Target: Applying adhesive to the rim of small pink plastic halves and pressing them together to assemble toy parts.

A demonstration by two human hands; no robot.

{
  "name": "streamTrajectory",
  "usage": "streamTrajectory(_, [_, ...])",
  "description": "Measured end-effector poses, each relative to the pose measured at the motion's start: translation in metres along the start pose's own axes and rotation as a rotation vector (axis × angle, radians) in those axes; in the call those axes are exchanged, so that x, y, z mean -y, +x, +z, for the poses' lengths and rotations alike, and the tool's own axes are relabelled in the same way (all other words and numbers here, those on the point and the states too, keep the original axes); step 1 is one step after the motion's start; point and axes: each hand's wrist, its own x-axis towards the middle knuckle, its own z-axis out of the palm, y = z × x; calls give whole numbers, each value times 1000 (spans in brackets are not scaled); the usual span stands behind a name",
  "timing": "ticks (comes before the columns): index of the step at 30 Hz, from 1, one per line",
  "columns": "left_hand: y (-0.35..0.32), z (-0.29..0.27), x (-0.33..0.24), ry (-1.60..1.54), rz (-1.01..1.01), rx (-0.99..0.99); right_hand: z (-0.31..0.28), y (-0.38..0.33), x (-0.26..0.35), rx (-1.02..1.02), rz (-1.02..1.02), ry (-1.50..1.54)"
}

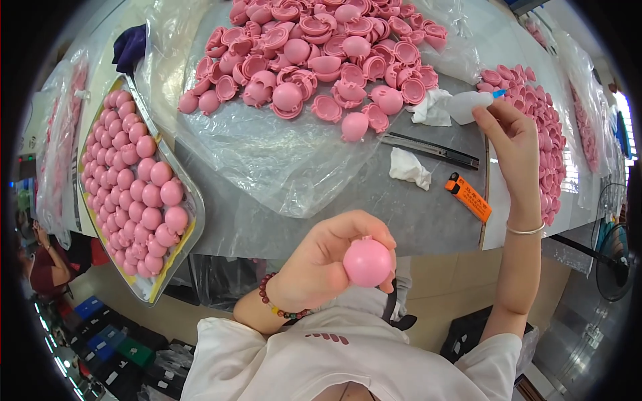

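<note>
A round pink plastic ball (367,262) with a small tab on top sits in the fingers of my left hand (321,257), close to my body at the table's front edge. Farther off to the right, my right hand (511,137) pinches a small translucent squeeze bottle (466,107) with a blue tip. The bottle lies tilted beside a crumpled white tissue (431,108). Toward the back spreads a heap of pink half-shells and balls (324,63), partly on clear plastic sheeting (281,160).
A metal tray (196,200) full of pink balls stands at the left. Right of centre lie a utility knife (431,150), another white tissue (410,168) and an orange lighter (468,197). More pink shells (548,147) are piled at the far right. A person (50,260) shows at the left edge.
</note>
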Motion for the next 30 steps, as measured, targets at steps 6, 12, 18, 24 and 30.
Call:
streamTrajectory(6, [-4, 7, -7, -43, -56, -44, 9, -21, 9, -204, -178, -116])
streamTrajectory(12, [-4, 3, -1, 174, 97, -24, 32, -78, 32, -296, -122, 622])
streamTrajectory(18, [-4, 4, 2, 172, 146, -92, 63, -104, 28, -248, -130, 643])
streamTrajectory(24, [-2, 5, 6, 199, 157, -46, 71, -111, 22, -212, -159, 971])
streamTrajectory(30, [0, 3, 5, 230, 123, 6, 74, -109, 18, -186, -157, 1135])
